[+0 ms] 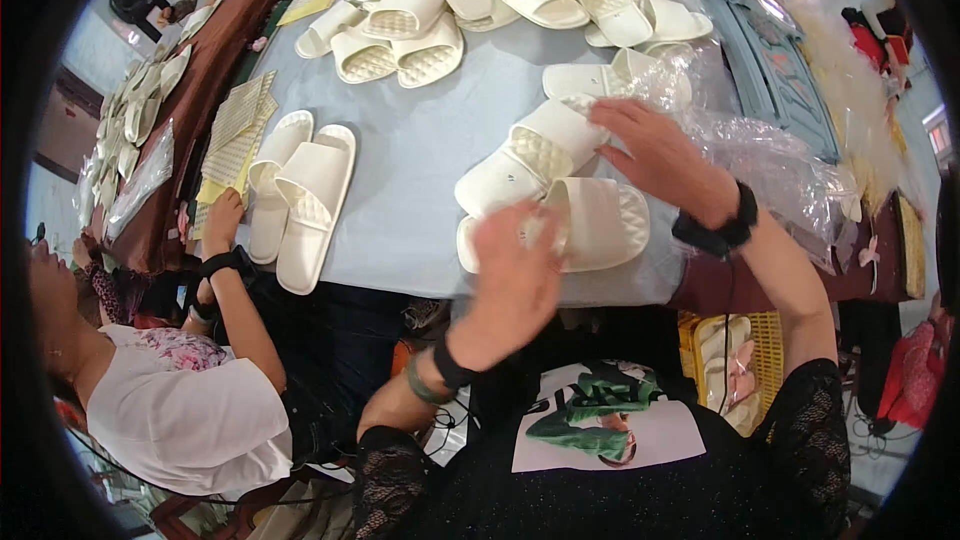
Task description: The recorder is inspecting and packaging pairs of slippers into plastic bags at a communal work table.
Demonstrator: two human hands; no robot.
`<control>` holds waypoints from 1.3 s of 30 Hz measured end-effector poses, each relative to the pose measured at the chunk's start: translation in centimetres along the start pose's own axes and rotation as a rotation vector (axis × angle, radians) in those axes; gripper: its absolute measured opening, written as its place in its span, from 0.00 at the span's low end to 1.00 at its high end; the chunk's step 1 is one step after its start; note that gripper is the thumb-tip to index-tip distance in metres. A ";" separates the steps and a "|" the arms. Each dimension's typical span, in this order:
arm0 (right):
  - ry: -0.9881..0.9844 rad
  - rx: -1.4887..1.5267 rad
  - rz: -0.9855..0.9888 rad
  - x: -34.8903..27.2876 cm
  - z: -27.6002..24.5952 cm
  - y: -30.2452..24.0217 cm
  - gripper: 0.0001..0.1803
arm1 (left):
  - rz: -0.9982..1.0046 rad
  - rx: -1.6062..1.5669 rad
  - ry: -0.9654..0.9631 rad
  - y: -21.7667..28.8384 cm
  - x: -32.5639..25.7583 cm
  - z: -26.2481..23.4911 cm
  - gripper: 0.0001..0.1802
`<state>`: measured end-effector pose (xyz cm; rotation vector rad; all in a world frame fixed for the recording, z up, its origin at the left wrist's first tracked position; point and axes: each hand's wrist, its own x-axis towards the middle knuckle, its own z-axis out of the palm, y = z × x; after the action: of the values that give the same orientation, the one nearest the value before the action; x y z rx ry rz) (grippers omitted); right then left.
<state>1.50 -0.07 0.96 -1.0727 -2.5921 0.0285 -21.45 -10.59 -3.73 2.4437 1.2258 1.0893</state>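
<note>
Two white open-toe slippers with quilted footbeds lie before me: the farther slipper (pixel 555 135) slants up to the right, and the nearer slipper (pixel 605 225) lies crosswise. My right hand (pixel 660 155), in a black wristband, has its fingers and thumb around the right end of the farther slipper. My left hand (pixel 515 275) hovers over the left end of the nearer slipper. Motion smears its fingers, so I cannot tell whether it touches. Just beyond, another white slipper (pixel 580 80) lies partly under clear plastic.
A heap of white slippers (pixel 440 0) covers the table's far side. At left lies a pair of slippers (pixel 305 195), near a co-worker's hand (pixel 223 220) and yellowish sheets (pixel 235 135). Clear plastic bags (pixel 770 170) and a blue-grey plastic case (pixel 770 55) are right. A yellow basket (pixel 765 360) stands below.
</note>
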 end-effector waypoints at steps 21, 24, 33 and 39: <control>-0.049 -0.171 0.241 -11.4 2.0 -7.2 0.13 | -0.271 0.161 -0.288 2.9 -1.3 0.3 0.39; -0.206 -0.003 0.249 -11.6 -0.9 -8.6 0.12 | -0.206 0.132 -0.265 1.3 0.3 -1.1 0.23; 0.117 -0.886 0.236 -9.0 -6.8 2.4 0.13 | 0.111 0.065 -0.009 2.6 8.1 -0.5 0.17; 0.253 -0.551 0.398 -12.3 -5.4 -0.9 0.12 | 0.123 0.061 -0.039 3.3 8.7 1.3 0.36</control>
<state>10.69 -9.83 2.51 -1.6406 -2.1659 -0.7123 -15.20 -5.91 1.52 2.6039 1.1259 1.0440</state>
